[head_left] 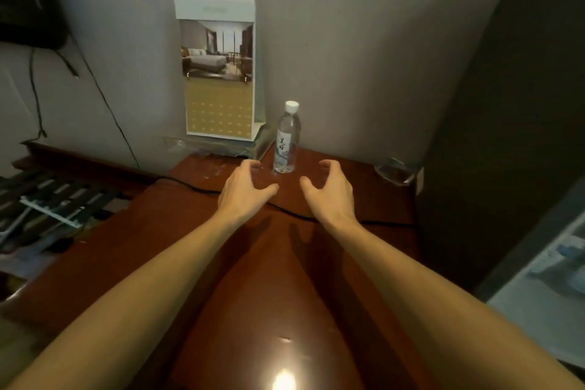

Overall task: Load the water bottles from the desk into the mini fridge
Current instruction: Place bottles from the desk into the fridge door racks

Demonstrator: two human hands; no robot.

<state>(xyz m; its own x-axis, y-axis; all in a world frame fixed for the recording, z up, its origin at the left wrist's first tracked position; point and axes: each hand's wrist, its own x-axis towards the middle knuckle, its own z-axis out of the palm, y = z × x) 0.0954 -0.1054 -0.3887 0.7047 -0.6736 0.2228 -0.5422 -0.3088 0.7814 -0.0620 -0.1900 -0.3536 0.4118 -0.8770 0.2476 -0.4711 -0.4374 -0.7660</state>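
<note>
A reddish-brown wooden desk (278, 279) fills the middle of the frame, seen from above, with a grey wall behind it. At the upper left a dark object hangs on the wall, with thin wires trailing down from it. At the middle left a blurred clutter of striped items lies beside the desk. A black cable (186, 184) runs across the desk top from left to right and passes under both wrists. In the upper middle a tall calendar (218, 73) with a photo of a bedroom stands against the wall.

Just right of the calendar's foot, a clear water bottle (286, 142) with a white cap stands upright at the back of the desk. It stands between the two hands, slightly beyond their thumbs and level with the fingertips, touching neither.

The left hand (243, 187) hovers just left of the bottle, fingers spread and curved, holding nothing. The right hand (329, 188) mirrors it just right of the bottle, fingers likewise apart and empty.

Farther right a small clear glass object (392, 169) sits at the desk's back corner, beside a tall dark cabinet (506, 104).
</note>
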